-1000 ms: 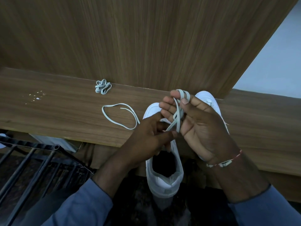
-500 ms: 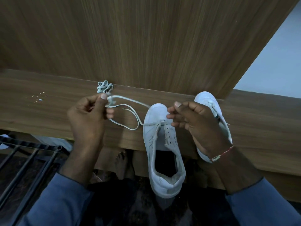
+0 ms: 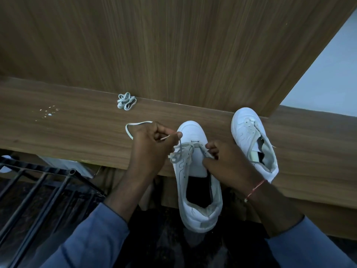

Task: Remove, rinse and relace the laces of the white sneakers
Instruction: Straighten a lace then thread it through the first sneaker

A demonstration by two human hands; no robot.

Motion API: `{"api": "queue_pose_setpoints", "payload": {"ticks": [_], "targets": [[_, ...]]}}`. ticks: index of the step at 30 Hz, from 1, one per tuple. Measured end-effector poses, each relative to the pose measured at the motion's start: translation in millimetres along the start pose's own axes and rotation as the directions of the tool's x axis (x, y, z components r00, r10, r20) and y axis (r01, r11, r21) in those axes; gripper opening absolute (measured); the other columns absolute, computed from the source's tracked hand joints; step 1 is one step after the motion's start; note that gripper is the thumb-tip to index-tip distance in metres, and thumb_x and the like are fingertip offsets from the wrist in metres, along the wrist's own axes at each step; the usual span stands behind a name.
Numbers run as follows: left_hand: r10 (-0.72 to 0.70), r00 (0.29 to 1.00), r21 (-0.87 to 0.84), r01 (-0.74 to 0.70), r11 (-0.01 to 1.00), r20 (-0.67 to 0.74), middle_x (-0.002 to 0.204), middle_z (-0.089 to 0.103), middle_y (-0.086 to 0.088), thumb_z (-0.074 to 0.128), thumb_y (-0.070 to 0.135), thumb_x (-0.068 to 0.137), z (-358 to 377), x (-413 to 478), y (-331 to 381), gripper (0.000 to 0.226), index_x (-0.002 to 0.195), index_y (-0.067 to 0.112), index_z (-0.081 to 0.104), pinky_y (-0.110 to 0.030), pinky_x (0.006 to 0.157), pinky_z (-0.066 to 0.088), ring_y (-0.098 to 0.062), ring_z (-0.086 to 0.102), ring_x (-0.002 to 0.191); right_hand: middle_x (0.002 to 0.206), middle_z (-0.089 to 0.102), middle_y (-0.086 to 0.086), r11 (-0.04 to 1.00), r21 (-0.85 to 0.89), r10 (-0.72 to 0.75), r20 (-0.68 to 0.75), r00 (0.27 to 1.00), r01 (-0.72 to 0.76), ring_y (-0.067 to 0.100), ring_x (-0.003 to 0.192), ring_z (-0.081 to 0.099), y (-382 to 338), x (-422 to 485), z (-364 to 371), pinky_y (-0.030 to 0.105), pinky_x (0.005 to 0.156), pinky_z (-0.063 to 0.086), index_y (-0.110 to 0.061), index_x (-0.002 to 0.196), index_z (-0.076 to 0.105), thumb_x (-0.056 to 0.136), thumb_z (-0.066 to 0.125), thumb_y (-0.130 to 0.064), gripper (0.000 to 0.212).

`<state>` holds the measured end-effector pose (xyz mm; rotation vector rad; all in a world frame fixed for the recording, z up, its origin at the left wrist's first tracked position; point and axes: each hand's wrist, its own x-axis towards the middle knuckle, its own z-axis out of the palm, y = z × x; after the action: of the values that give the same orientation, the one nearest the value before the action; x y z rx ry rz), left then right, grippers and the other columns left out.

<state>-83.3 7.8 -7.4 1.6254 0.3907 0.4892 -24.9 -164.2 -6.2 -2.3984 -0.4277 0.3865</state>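
Lace (image 3: pixel 181 151) ran through only the toe eyelets of near sneaker (image 3: pixel 193 130) on wooden ledge (image 3: pixel 77 132), left hand (image 3: pixel 152 146) and right hand (image 3: pixel 228 163) each pinching one end; far sneaker (image 3: pixel 245 130) looked unlaced, bundled lace (image 3: pixel 126 101) lay apart.

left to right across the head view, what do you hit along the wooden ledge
white specks → bundled lace → left hand, pinching the threaded lace → middle sneaker → right hand, also pinching that lace → right sneaker
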Motion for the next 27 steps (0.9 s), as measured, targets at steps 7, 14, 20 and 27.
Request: {"api": "queue_pose_setpoints", "payload": {"ticks": [7, 14, 20, 27], "targets": [[-0.133, 0.99, -0.721, 0.119, 0.682, 0.038, 0.072, 0.063, 0.004, 0.066, 0.014, 0.074, -31, 16, 25, 0.005, 0.077, 0.012, 0.069, -0.014, 0.058, 0.045, -0.004, 0.053, 0.062, 0.086, 0.062, -0.016, 0.997, 0.07, 0.021, -0.088, 0.996, -0.015, -0.002, 0.08, 0.058, 10, 3, 2, 0.006, 0.068, 0.039, -0.019, 0.115, 0.069, 0.083, 0.064, -0.02, 0.033], [-0.01, 0.978, 0.243, -0.043, 0.969, 0.21, 0.066, 0.066, 0.002, 0.057, 0.006, 0.093, -7, 0, -1, 0.017, 0.082, 0.013, 0.067, -0.02, 0.05, 0.046, -0.008, 0.059, 0.05, 0.086, 0.072, -0.007, 0.981, 0.189, 0.055, -0.061, 0.997, -0.043, 0.005, 0.081, 0.066, 14, 7, 2, 0.017, 0.071, 0.049, -0.018, 0.103, 0.073, 0.085, 0.061, -0.014, 0.022], [0.163, 0.932, 0.58, -0.331, 0.744, 0.323, 0.066, 0.065, -0.002, 0.057, 0.027, 0.089, 34, -3, -23, 0.027, 0.073, 0.011, 0.071, -0.034, 0.068, 0.046, -0.016, 0.059, 0.066, 0.083, 0.076, 0.006, 0.875, 0.436, 0.212, 0.048, 0.976, -0.212, 0.032, 0.09, 0.07, 20, 12, -3, 0.047, 0.087, 0.055, -0.019, 0.082, 0.078, 0.079, 0.061, -0.005, 0.022], [-0.02, 0.94, 0.645, -0.218, 0.732, 0.341, 0.051, 0.053, -0.002, 0.059, 0.018, 0.069, 55, 8, -22, 0.017, 0.054, 0.01, 0.058, -0.027, 0.052, 0.043, -0.018, 0.056, 0.056, 0.077, 0.074, 0.01, 0.82, 0.528, 0.22, 0.066, 0.973, -0.221, 0.025, 0.077, 0.067, 27, 12, -5, 0.04, 0.08, 0.054, -0.012, 0.074, 0.075, 0.076, 0.066, 0.002, 0.017]]}}
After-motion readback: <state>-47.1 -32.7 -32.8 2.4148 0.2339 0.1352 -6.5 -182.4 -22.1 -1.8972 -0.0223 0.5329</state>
